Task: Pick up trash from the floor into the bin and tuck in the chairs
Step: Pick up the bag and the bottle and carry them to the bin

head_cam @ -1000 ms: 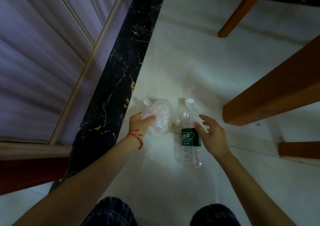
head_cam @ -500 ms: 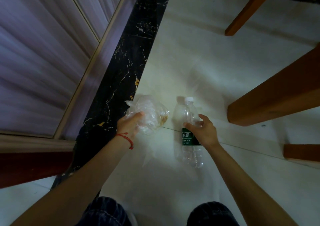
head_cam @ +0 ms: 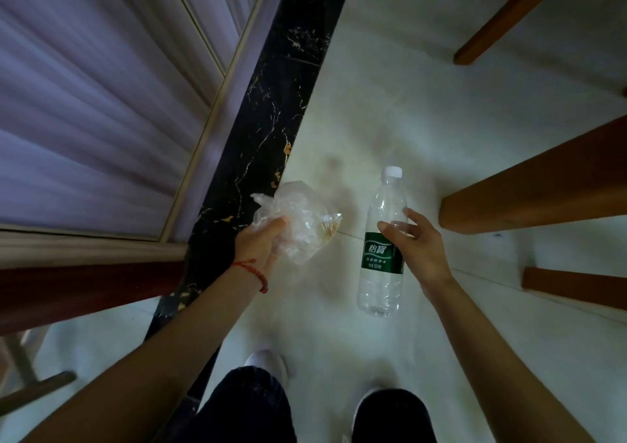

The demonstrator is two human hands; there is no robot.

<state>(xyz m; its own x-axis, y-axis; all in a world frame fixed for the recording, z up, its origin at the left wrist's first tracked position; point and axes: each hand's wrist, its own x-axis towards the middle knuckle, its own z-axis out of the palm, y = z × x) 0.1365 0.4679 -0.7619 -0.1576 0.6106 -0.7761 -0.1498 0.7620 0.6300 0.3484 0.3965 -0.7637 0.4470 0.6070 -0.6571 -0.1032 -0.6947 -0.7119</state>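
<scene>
Both pieces of trash have risen off the pale floor (head_cam: 390, 86): left hand (head_cam: 259, 242) clenched on the crumpled plastic bag (head_cam: 298, 220) at 9 o'clock, right hand (head_cam: 419, 245) wrapped around the water bottle (head_cam: 381, 249) at 3, so pickup looks finished and the unseen bin must be found next.

Left hand (head_cam: 259, 240) at centre, gripping crumpled plastic bag (head_cam: 298, 222), which sits just right of and beyond it. Right hand (head_cam: 420, 245) to the right of that, closed round the middle of a plastic bottle (head_cam: 381, 235); bottle cap points far, base near. Bag and bottle side by side, apart. Marble border strip (head_cam: 268, 130) runs near-to-far, left of the bag. Curtain (head_cam: 101, 96) left of the strip. Wooden leg (head_cam: 543, 188) right of the bottle; second leg (head_cam: 505, 18) far right. Shoes (head_cam: 268, 363) near, below the hands.
</scene>
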